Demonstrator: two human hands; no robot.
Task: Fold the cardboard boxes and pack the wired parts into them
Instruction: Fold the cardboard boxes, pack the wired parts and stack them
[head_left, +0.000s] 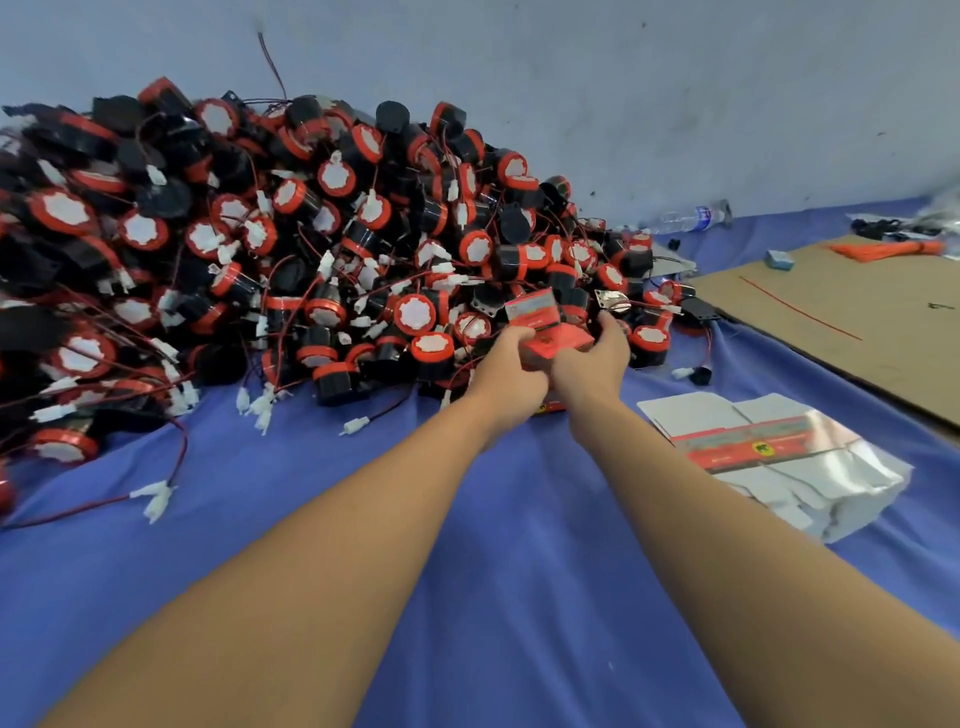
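A small red cardboard box (551, 332) is held between both hands at the foot of the pile, its top flap standing up. My left hand (511, 376) grips its left side and my right hand (597, 358) grips its right side. Behind it rises a large pile of wired parts (291, 244): black round bodies with red rims, white faces, thin red and black wires, and white plugs. A stack of flat unfolded boxes (774, 457), white with a red printed band, lies to the right. Another red box peeks out under my left wrist.
A blue cloth (493, 545) covers the surface. A large brown cardboard sheet (852, 312) lies at the right with a red wire on it. A plastic water bottle (685, 218) lies by the grey wall. Loose plugs and wires trail at the left.
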